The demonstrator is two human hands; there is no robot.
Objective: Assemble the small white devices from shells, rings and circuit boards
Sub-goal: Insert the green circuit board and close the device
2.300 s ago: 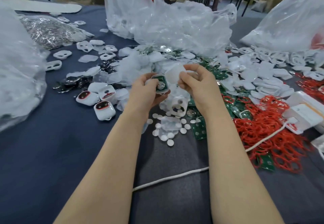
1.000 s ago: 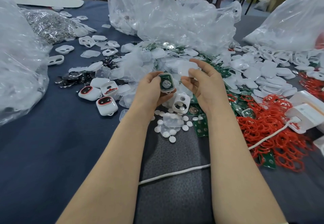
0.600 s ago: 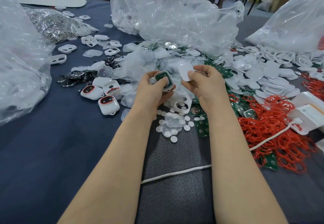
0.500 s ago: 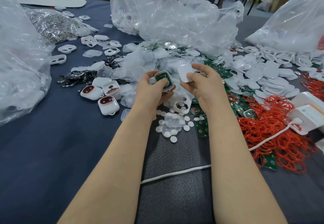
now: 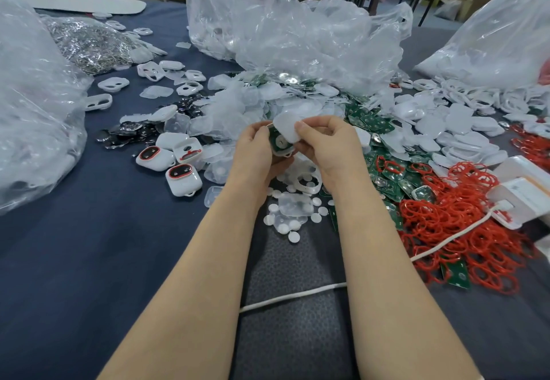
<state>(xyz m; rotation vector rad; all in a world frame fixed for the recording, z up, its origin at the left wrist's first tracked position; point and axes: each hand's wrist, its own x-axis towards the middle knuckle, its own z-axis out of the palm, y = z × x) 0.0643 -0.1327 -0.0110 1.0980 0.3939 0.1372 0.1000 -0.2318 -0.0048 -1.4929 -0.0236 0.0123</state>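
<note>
My left hand (image 5: 255, 153) grips a white shell with a green circuit board (image 5: 278, 144) seated in it, held above the table's middle. My right hand (image 5: 327, 144) pinches a white translucent cover (image 5: 285, 127) and lays it over the top of that board. The cover hides the board's upper part. Three assembled white devices with red rings (image 5: 183, 178) lie to the left. A heap of red rings (image 5: 455, 225) spreads at the right, with loose green circuit boards (image 5: 369, 120) and white shells (image 5: 458, 117) behind it.
Clear plastic bags (image 5: 297, 31) tower at the back, left and right. Small white discs (image 5: 293, 222) and an open shell (image 5: 308, 181) lie under my hands. A white cord (image 5: 291, 298) crosses the dark cloth. White boxes (image 5: 523, 195) stand at the right edge. Metal parts (image 5: 86, 43) lie far left.
My right hand has brought the white cover left and down onto the board in my left hand; before, the two parts were held apart.
</note>
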